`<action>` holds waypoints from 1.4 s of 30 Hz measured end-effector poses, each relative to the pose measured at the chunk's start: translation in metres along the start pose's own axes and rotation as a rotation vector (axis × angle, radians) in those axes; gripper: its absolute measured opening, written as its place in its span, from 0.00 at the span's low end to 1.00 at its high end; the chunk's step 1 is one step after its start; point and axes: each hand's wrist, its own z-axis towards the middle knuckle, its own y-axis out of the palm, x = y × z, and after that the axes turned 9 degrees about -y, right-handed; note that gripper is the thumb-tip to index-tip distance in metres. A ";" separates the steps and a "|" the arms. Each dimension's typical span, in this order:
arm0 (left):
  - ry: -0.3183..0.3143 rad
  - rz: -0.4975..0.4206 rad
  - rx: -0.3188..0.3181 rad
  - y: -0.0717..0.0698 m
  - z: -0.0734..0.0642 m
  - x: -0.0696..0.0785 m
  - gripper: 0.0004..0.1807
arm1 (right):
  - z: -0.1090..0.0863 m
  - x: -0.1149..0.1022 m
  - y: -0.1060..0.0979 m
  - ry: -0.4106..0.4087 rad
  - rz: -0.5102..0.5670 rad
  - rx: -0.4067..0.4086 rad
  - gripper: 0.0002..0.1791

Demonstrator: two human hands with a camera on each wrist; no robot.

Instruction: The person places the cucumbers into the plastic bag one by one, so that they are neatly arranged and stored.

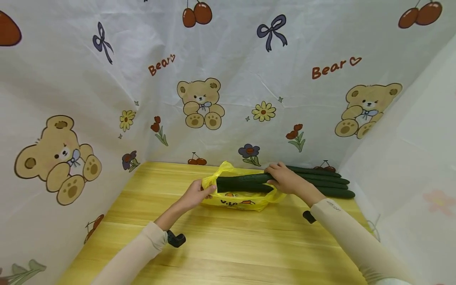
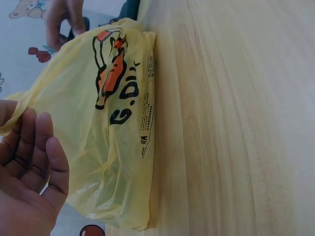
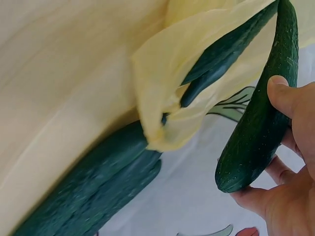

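Observation:
A yellow plastic bag (image 1: 238,202) with a printed front lies on its side on the table, its mouth spread open. My left hand (image 1: 196,194) pinches the bag's left edge between thumb and fingers, seen closely in the left wrist view. In my right hand (image 1: 285,179) is a cucumber (image 3: 261,128), gripped near one end, its other end reaching over the bag's opening. Inside the bag lie more cucumbers (image 3: 211,73), dark green and lengthwise. Right of the bag, several cucumbers (image 1: 327,183) rest side by side along the back of the table.
The wood-grain table (image 1: 228,245) meets a white patterned cloth (image 1: 235,59) at the back and sides. Black wrist-worn devices (image 1: 176,239) show at both sleeves. A thin cable (image 1: 374,229) hangs by the right edge.

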 end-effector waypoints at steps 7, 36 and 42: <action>0.002 0.015 -0.003 0.001 0.001 0.000 0.18 | 0.026 -0.003 0.005 0.034 -0.003 -0.020 0.23; 0.006 -0.003 0.018 0.001 0.000 0.004 0.16 | 0.075 -0.015 0.032 -0.013 -0.091 -0.086 0.15; 0.008 0.002 0.016 -0.001 -0.003 0.002 0.17 | 0.065 -0.012 0.027 -0.007 -0.064 -0.093 0.16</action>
